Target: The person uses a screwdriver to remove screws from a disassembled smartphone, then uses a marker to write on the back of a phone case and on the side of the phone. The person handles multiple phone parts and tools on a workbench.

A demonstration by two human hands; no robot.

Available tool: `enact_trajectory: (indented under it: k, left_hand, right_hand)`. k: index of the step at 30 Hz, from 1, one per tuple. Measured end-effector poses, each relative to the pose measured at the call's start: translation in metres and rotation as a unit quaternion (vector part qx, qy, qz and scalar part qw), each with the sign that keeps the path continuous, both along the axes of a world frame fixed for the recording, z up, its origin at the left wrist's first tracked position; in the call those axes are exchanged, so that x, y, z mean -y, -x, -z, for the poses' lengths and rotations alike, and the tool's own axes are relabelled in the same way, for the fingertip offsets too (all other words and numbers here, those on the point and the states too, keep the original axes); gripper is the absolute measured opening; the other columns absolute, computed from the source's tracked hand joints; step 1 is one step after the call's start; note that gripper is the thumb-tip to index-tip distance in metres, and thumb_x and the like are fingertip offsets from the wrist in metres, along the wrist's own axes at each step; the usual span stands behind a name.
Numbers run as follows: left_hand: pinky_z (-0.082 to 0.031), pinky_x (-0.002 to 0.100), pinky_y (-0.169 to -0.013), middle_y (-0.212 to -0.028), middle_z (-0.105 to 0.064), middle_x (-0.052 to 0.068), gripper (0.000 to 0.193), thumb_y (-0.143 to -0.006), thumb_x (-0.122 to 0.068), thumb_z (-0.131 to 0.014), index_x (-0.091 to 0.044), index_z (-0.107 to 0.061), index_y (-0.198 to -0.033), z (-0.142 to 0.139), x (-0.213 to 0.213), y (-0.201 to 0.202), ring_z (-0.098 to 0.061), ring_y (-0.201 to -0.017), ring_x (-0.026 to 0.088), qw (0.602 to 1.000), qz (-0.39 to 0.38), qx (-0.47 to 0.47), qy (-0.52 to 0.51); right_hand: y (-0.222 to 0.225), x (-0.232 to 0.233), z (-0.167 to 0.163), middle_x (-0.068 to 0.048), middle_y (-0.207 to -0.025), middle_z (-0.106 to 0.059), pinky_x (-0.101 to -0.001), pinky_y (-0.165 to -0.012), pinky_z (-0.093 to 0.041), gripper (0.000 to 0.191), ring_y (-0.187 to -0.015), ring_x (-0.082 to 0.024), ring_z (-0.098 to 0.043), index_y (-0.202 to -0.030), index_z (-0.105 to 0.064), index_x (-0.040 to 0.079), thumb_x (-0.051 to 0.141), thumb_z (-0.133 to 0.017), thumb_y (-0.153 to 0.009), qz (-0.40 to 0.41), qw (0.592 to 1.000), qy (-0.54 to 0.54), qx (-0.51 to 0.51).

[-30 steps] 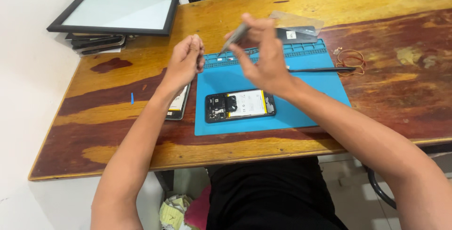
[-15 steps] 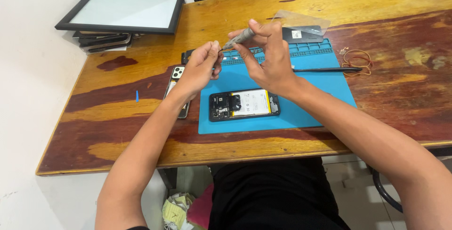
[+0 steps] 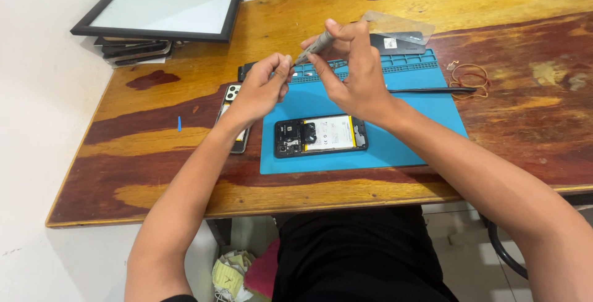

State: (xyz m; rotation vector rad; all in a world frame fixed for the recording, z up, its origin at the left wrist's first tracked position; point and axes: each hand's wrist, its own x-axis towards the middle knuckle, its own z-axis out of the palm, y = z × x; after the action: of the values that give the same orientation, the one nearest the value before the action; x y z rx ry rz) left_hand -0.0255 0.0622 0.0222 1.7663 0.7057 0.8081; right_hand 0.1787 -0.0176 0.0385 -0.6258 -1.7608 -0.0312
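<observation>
My right hand (image 3: 352, 70) holds a slim grey screwdriver (image 3: 316, 45) above the blue work mat (image 3: 401, 135), its tip pointing left and down. My left hand (image 3: 262, 86) has its fingertips pinched at that tip, touching it. Below both hands an opened phone (image 3: 321, 136) lies flat on the mat with its back removed, showing a battery and circuit boards. A second phone (image 3: 232, 95) lies on the wood left of the mat, partly hidden under my left hand and wrist.
A black-framed white panel (image 3: 160, 10) rests on stacked dark devices at the back left. Orange rubber bands (image 3: 468, 77) and a thin black tool (image 3: 429, 90) lie at the mat's right edge. A clear plastic sheet over a dark device (image 3: 398, 36) lies behind the mat. Table's front edge (image 3: 247, 206) is near me.
My left hand has moved right and met the screwdriver tip held by my right hand. The view has shifted slightly; the opened phone has stayed on the mat.
</observation>
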Motion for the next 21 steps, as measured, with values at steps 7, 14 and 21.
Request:
enact_trajectory:
  k: [7,14,21]
  left_hand:
    - [-0.041,0.026,-0.056,-0.074,-0.060,-0.003,0.030,-0.105,-0.029,-0.057,-0.005,-0.074,-0.105,-0.030,-0.003,0.033,-0.048,-0.064,0.006,0.961,0.120,-0.214,-0.131]
    - [-0.047,0.031,-0.059,-0.075,-0.067,0.000,0.028,-0.100,-0.026,-0.061,-0.004,-0.075,-0.111,-0.028,-0.001,0.032,-0.054,-0.065,0.008,0.914,0.235,-0.299,-0.142]
    - [-0.045,0.035,-0.056,-0.062,-0.059,0.006,0.027,-0.098,-0.025,-0.062,-0.008,-0.077,-0.112,-0.026,0.003,0.027,-0.051,-0.058,0.012,0.896,0.212,-0.361,-0.149]
  right_hand:
    - [-0.004,0.003,-0.003,-0.018,-0.113,-0.073,-0.0391,-0.094,-0.063,0.050,-0.104,-0.027,-0.079,-0.138,-0.031,0.002,-0.003,-0.067,-0.104,-0.054,0.987,0.148,0.020]
    - [0.003,0.007,-0.002,-0.014,-0.102,-0.071,-0.0399,-0.088,-0.062,0.048,-0.096,-0.026,-0.077,-0.135,-0.037,0.000,-0.002,-0.068,-0.098,-0.092,0.969,0.202,0.113]
    - [0.007,0.010,-0.004,-0.014,-0.100,-0.069,-0.0417,-0.089,-0.062,0.044,-0.094,-0.026,-0.076,-0.134,-0.038,-0.001,-0.003,-0.064,-0.099,-0.117,0.958,0.222,0.135]
